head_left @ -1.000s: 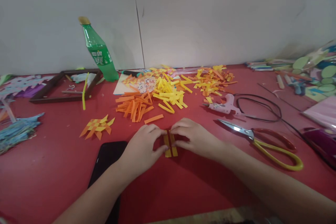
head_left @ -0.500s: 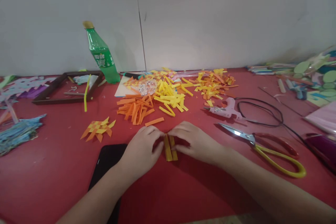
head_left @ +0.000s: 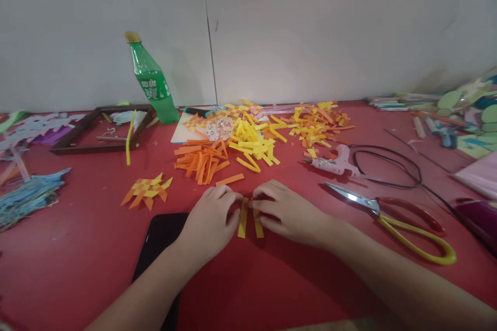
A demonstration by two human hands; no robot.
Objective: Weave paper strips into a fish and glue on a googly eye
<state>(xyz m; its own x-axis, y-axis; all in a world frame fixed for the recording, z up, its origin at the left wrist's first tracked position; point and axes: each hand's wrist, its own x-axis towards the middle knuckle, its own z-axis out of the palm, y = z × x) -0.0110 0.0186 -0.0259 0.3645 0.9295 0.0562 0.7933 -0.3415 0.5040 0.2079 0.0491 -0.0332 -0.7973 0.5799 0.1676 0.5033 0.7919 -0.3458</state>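
Observation:
Two yellow paper strips (head_left: 243,221) hang side by side between my hands, their lower ends apart and pointing towards me. My left hand (head_left: 212,217) pinches them near the top left. From the other side my right hand (head_left: 285,212) is closed on the right strip, and its fingertips almost meet the left ones. My fingers hide the strips' upper ends. Just beyond lies a single orange paper strip (head_left: 230,180). A woven orange and yellow paper piece (head_left: 147,190) rests to the left, and a black phone (head_left: 161,238) lies partly under my left forearm.
Piles of orange strips (head_left: 204,160) and yellow strips (head_left: 252,139) lie ahead. To the right are a pink glue gun (head_left: 330,164) with a black cord and scissors (head_left: 373,207). A green bottle (head_left: 153,88) and a brown frame (head_left: 66,142) stand at back left.
The lower ends of the two yellow strips have spread apart, the left one swinging left. Both hands keep nearly the same place and grip.

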